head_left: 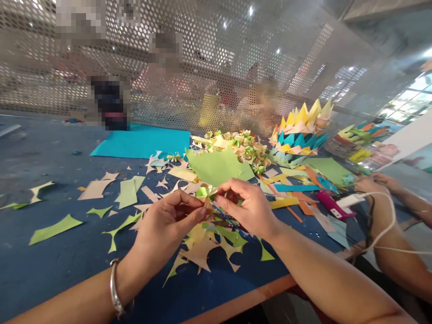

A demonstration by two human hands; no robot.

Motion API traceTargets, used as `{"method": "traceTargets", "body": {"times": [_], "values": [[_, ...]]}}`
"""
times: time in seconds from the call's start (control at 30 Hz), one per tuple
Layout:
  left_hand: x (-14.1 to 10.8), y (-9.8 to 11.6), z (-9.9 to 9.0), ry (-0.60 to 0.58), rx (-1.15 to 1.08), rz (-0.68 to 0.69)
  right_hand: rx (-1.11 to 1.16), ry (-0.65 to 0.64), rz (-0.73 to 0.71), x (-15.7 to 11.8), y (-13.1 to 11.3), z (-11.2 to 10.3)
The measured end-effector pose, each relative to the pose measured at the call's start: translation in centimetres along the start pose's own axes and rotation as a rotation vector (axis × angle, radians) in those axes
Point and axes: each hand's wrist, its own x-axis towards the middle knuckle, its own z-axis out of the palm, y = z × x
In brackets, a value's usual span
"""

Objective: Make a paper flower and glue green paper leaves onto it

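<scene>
Between my two hands, above the scrap-strewn table, is a small paper flower (206, 192) in green and pale cream. My left hand (172, 213) pinches it from the left, thumb against forefinger. From the other side, my right hand (245, 204) closes its fingertips on the flower's edge. A thin blue stick or wire (227, 217) runs below my right fingers; whether they hold it I cannot tell. Right behind the flower lies a light green paper sheet (216, 166) with curved cutouts. Cut paper scraps (199, 252) in peach and green lie under my hands.
A pile of small paper flowers (249, 146) stands at the back, beside a turquoise sheet (145, 141). Spiky folded-paper crowns (300, 132) are stacked behind right. A pink power bank (334, 206) with a white cable lies at right, near another person's hands (374, 183). A perforated metal screen (189, 58) borders the table's far side.
</scene>
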Motion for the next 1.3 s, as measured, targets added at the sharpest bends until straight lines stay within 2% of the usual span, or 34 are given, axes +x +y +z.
{"method": "traceTargets", "body": {"times": [0.13,0.27,0.4,0.53,0.67,0.8,0.97,1.1,1.3], "values": [[0.1,-0.1,0.0,0.011,0.061,0.057,-0.070,0.036,0.007,1.1,0.6,-2.0],[-0.1,0.0,0.0,0.018,0.068,0.074,-0.268,0.136,0.025,4.6,2.9,-5.5],[-0.2,0.3,-0.1,0.016,0.109,0.074,-0.532,0.283,0.223,9.4,6.5,-9.1],[0.1,0.4,-0.6,0.073,0.228,0.102,-0.589,0.300,0.313,11.7,9.2,-10.9],[0.7,0.1,-1.3,0.155,0.295,0.132,-0.635,0.278,0.306,10.6,9.7,-10.6],[1.2,-0.4,-1.8,0.202,0.312,0.157,-0.677,0.161,0.276,8.7,9.3,-9.6],[1.4,-0.5,-2.0,0.238,0.292,0.188,-0.691,0.058,0.371,7.5,9.5,-9.3],[1.5,-0.2,-2.1,0.246,0.270,0.201,-0.626,0.019,0.463,6.9,10.3,-9.4],[1.6,-0.1,-2.3,0.267,0.277,0.216,-0.428,0.034,0.530,6.5,10.8,-9.2]]}}
